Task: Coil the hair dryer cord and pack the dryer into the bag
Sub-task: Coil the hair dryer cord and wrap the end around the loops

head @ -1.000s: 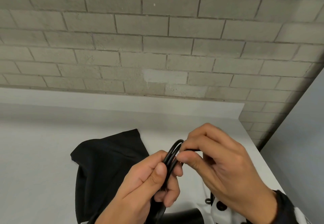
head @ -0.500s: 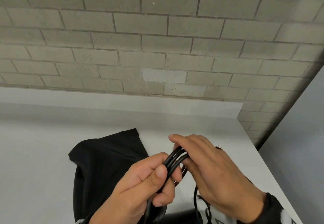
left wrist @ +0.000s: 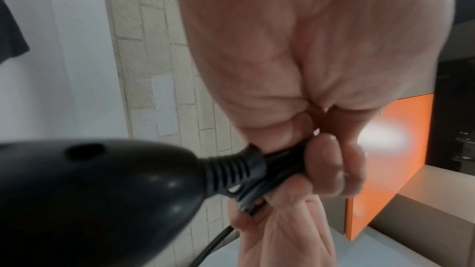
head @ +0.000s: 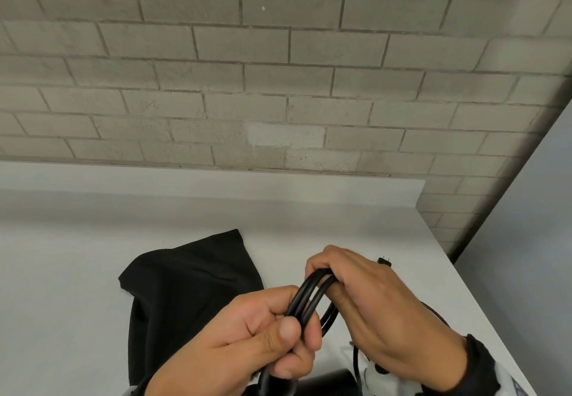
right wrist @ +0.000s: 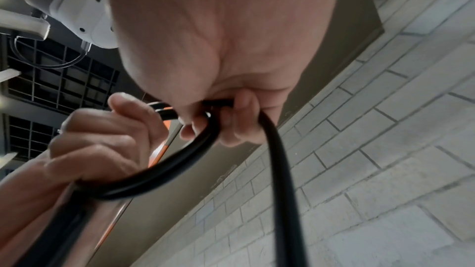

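Note:
The black hair dryer cord [head: 310, 295] is gathered into several loops between my two hands above the white table [head: 62, 271]. My left hand [head: 278, 337] grips the loops in its fist, thumb on top. My right hand [head: 331, 275] curls round the top bend of the loops. The plug [head: 384, 261] pokes out behind the right hand. The black dryer [head: 325, 385] lies at the bottom edge, mostly hidden. In the left wrist view its handle end [left wrist: 90, 190] and ribbed strain relief [left wrist: 236, 172] sit just below my fist. The black bag [head: 185, 287] lies flat to the left.
A grey brick wall [head: 278, 70] rises behind the table. The table's right edge [head: 464, 302] runs close past my right hand, with a grey surface beyond. A slack stretch of cord [right wrist: 280, 170] hangs from my right hand.
My right hand has dropped from pinching one loop to curling over the top of the bundle, which now holds more loops. The plug has come into view behind it.

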A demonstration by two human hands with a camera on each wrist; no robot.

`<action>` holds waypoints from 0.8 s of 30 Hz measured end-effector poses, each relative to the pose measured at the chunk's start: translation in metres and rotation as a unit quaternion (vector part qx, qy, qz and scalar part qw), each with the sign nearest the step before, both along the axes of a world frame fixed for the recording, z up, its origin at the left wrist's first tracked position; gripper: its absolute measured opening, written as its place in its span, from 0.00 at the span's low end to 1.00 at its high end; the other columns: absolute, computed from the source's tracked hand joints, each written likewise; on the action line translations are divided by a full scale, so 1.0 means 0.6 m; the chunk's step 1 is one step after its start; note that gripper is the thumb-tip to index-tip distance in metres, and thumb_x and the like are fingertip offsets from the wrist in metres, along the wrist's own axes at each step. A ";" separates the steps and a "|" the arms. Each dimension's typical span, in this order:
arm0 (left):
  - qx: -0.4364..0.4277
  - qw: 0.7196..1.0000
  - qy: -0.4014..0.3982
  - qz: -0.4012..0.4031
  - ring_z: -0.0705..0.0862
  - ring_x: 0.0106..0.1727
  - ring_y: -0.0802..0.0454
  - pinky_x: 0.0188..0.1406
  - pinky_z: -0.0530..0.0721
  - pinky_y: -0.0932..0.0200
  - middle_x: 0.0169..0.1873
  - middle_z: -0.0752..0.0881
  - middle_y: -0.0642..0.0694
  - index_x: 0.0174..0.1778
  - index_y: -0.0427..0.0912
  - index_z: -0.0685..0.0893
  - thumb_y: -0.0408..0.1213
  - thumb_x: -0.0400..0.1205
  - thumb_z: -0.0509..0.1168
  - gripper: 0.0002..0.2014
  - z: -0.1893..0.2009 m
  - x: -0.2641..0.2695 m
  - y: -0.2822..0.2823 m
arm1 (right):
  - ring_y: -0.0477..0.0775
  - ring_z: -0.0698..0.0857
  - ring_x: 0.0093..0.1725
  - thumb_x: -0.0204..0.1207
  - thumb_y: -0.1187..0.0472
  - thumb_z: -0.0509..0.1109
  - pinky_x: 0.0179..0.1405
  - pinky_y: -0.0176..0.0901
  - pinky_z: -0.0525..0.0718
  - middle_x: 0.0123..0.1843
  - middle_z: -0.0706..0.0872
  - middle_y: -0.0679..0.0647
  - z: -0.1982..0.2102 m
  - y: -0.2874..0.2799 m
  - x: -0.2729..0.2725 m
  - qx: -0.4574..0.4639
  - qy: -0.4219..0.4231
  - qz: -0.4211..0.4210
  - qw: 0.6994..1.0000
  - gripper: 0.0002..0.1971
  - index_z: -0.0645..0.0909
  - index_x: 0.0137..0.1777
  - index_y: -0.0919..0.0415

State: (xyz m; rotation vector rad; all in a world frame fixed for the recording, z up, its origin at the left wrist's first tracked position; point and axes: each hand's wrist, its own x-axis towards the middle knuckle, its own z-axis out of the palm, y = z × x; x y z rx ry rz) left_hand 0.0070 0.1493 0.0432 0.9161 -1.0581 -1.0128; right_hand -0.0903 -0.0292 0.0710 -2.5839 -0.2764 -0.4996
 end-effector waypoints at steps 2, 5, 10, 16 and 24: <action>0.001 1.000 0.004 -0.007 0.67 0.30 0.52 0.37 0.66 0.56 0.30 0.72 0.47 0.49 0.37 0.79 0.46 0.87 0.62 0.13 0.001 -0.001 -0.002 | 0.44 0.74 0.37 0.84 0.44 0.49 0.34 0.32 0.71 0.39 0.76 0.40 0.004 -0.007 -0.006 0.033 0.031 0.019 0.999 0.10 0.70 0.50 0.45; -0.001 1.000 0.007 -0.017 0.65 0.30 0.50 0.36 0.65 0.56 0.29 0.70 0.46 0.48 0.37 0.78 0.48 0.86 0.62 0.15 -0.001 -0.002 -0.005 | 0.48 0.73 0.34 0.84 0.44 0.51 0.32 0.34 0.70 0.35 0.75 0.45 0.006 -0.015 -0.011 0.083 0.066 0.047 0.993 0.11 0.70 0.47 0.46; -0.021 0.999 0.033 -0.009 0.65 0.28 0.52 0.34 0.65 0.55 0.26 0.70 0.47 0.48 0.37 0.79 0.45 0.86 0.64 0.13 -0.010 -0.004 -0.008 | 0.45 0.73 0.33 0.80 0.47 0.61 0.32 0.37 0.73 0.35 0.77 0.47 -0.005 -0.018 -0.005 0.210 0.051 0.048 0.975 0.08 0.75 0.46 0.49; -0.078 0.991 0.087 0.060 0.68 0.25 0.54 0.29 0.63 0.54 0.25 0.75 0.50 0.47 0.37 0.80 0.42 0.86 0.65 0.11 -0.027 -0.002 -0.017 | 0.55 0.76 0.19 0.79 0.55 0.71 0.21 0.41 0.76 0.29 0.82 0.52 -0.077 -0.010 -0.007 0.450 0.109 -0.020 0.886 0.05 0.78 0.48 0.53; -0.096 0.936 0.152 0.301 0.67 0.20 0.58 0.26 0.68 0.59 0.20 0.74 0.49 0.41 0.41 0.84 0.54 0.71 0.78 0.19 -0.028 -0.002 -0.035 | 0.42 0.81 0.28 0.78 0.58 0.69 0.37 0.31 0.77 0.28 0.84 0.52 -0.190 -0.013 -0.064 0.346 0.178 -0.149 0.909 0.12 0.77 0.44 0.35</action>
